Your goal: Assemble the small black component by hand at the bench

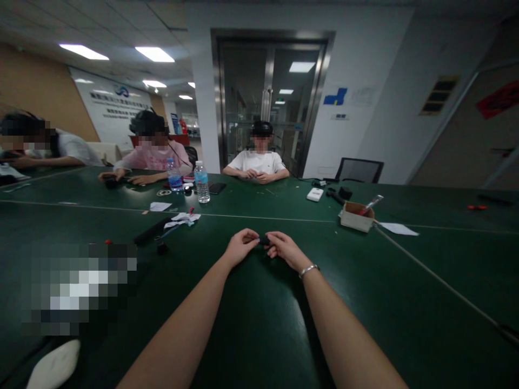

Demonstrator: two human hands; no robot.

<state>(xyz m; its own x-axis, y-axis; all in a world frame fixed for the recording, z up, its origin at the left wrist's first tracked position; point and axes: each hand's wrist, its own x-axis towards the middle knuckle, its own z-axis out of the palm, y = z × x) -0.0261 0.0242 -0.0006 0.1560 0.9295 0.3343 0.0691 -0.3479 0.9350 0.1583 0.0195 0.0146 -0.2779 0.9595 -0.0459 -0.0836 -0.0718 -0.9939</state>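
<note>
Both my hands meet above the green table, close together, with a small black object (264, 240) between their fingertips. My left hand (240, 248) pinches at the left end of it, where a small pale bit shows by the fingers. From the other side my right hand (287, 250), with a silver bracelet on the wrist, grips it between thumb and fingers. The object is too small and dark to tell its kind, and fingers cover part of it.
Left of my hands lie crumpled paper (182, 219) and a dark rod (152, 232). A white computer mouse (57, 364) is near front left. Water bottles (201, 183) stand further back. A small cardboard box (357, 217) sits right. Several people in headsets sit across the green table (259, 335).
</note>
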